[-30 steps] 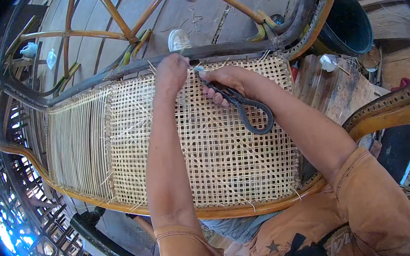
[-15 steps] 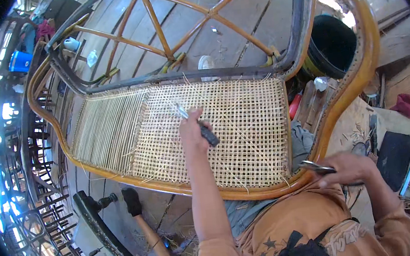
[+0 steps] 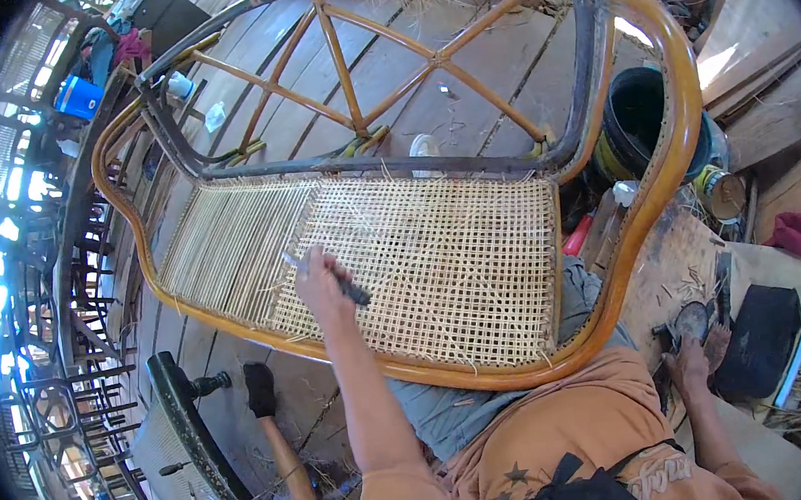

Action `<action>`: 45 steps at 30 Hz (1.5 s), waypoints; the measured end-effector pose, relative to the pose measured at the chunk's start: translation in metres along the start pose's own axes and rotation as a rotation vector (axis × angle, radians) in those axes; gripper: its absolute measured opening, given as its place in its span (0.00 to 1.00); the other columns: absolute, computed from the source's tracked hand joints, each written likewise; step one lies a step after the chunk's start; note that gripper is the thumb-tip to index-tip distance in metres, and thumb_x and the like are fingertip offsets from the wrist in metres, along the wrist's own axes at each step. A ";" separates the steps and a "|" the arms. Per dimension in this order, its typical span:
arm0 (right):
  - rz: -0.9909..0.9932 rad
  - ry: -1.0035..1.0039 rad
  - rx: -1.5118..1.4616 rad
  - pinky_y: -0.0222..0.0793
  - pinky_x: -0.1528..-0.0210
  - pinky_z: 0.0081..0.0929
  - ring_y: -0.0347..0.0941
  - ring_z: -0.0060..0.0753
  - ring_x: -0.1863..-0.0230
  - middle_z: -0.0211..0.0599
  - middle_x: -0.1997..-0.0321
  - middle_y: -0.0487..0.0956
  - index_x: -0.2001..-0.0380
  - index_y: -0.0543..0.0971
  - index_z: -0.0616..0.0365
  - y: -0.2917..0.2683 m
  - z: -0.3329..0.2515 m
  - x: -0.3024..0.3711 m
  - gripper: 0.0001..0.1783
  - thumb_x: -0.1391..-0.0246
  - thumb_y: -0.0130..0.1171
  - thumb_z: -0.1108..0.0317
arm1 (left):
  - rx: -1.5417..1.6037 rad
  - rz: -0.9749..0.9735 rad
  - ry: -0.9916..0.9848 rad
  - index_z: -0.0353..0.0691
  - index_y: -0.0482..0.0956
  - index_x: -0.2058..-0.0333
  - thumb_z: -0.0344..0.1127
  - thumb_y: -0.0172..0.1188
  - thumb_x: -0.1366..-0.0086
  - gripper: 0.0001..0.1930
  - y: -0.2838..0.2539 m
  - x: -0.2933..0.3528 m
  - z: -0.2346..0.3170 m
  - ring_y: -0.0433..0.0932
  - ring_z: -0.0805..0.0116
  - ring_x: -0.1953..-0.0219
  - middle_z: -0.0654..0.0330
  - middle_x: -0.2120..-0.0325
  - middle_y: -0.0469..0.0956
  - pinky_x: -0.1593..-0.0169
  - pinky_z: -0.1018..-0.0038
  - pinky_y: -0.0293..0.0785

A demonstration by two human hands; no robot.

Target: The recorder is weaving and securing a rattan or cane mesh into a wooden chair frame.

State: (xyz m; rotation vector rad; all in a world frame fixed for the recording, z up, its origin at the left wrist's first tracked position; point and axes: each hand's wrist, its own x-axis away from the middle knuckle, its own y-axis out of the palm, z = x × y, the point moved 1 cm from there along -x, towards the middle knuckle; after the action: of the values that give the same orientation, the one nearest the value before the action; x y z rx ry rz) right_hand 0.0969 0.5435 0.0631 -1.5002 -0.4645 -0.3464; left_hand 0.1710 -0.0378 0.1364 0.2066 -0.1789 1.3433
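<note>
My left hand [image 3: 324, 295] is closed around a black-handled knife [image 3: 356, 292], its pale metal end pointing up and left. It hovers over the woven cane seat [image 3: 441, 265], near where open-mesh weave meets plain parallel strands. Loose strand ends stick out of the mesh. Honey-coloured bent rattan forms the bench frame [image 3: 683, 103] around the seat, and its near edge rests by my lap. Low at my right, my right hand [image 3: 691, 368] reaches down beside a dark rounded object [image 3: 691, 322]. Its fingers curl at something dark that I cannot make out.
A black case [image 3: 761, 339] lies to the right of my right hand. Behind the frame's right end stands a dark bucket [image 3: 638, 118], with a tin can [image 3: 721, 192] beside it. Another person's leg [image 3: 291, 466] extends at the lower left, beside a dark-framed piece of furniture [image 3: 201, 437].
My left hand has moved left and slightly nearer with the knife. My right hand, which held a metal hand tool by the frame, has dropped down to the right. The view has shifted.
</note>
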 end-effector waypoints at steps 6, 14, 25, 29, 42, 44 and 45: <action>0.115 -0.296 -0.022 0.68 0.57 0.37 0.72 0.50 0.59 0.50 0.65 0.75 0.56 0.71 0.64 -0.049 -0.039 0.000 0.24 0.54 0.60 0.59 | -0.625 0.081 0.043 0.32 0.73 0.66 0.37 0.50 0.39 0.12 -0.103 0.021 0.016 0.66 0.76 0.87 0.59 0.82 0.71 0.83 0.79 0.63; -0.069 -1.027 -0.688 0.64 0.66 0.35 0.69 0.45 0.70 0.48 0.74 0.71 0.71 0.71 0.65 -0.110 -0.294 -0.048 0.12 0.46 0.51 0.64 | -0.595 0.210 0.179 0.34 0.73 0.67 0.37 0.53 0.39 0.11 -0.140 0.030 0.029 0.64 0.80 0.85 0.64 0.84 0.67 0.80 0.83 0.62; 0.074 -1.213 -0.041 0.67 0.56 0.39 0.71 0.50 0.56 0.50 0.61 0.74 0.65 0.74 0.61 -0.055 -0.458 -0.174 0.13 0.50 0.48 0.65 | -0.061 0.411 0.388 0.39 0.70 0.73 0.40 0.56 0.40 0.11 -0.190 0.076 0.135 0.65 0.78 0.82 0.65 0.82 0.65 0.80 0.81 0.64; 0.305 -1.220 -0.179 0.70 0.63 0.39 0.72 0.48 0.61 0.43 0.65 0.73 0.67 0.73 0.57 -0.042 -0.449 -0.195 0.08 0.52 0.50 0.69 | -0.184 0.422 0.466 0.38 0.70 0.70 0.45 0.57 0.40 0.14 -0.208 0.065 0.134 0.65 0.79 0.82 0.66 0.81 0.66 0.79 0.82 0.65; 1.353 -0.928 -0.752 0.67 0.76 0.36 0.70 0.47 0.74 0.43 0.78 0.71 0.75 0.71 0.59 -0.329 -0.430 -0.175 0.07 0.48 0.50 0.67 | 0.267 -0.136 -0.147 0.37 0.72 0.71 0.39 0.60 0.47 0.12 0.080 0.005 0.017 0.66 0.76 0.85 0.63 0.79 0.69 0.84 0.79 0.64; 1.906 -0.911 -0.700 0.65 0.77 0.22 0.68 0.22 0.82 0.31 0.82 0.72 0.78 0.75 0.57 -0.384 -0.420 -0.170 0.10 0.47 0.50 0.64 | 0.060 -0.265 -0.193 0.35 0.71 0.73 0.39 0.58 0.46 0.12 0.112 -0.012 -0.032 0.68 0.72 0.88 0.59 0.82 0.71 0.86 0.77 0.64; 1.721 -0.874 -0.831 0.65 0.77 0.23 0.70 0.24 0.82 0.31 0.83 0.73 0.78 0.75 0.56 -0.406 -0.407 -0.163 0.11 0.47 0.50 0.65 | 0.018 -0.310 -0.273 0.34 0.70 0.74 0.37 0.55 0.45 0.11 0.127 -0.020 -0.060 0.68 0.71 0.88 0.57 0.84 0.71 0.86 0.77 0.65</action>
State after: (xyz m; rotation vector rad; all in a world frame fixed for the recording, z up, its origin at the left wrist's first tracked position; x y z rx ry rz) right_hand -0.2125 0.1070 0.3299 -2.2297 0.5084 1.6866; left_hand 0.0431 -0.0144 0.0790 0.4161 -0.3499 1.0057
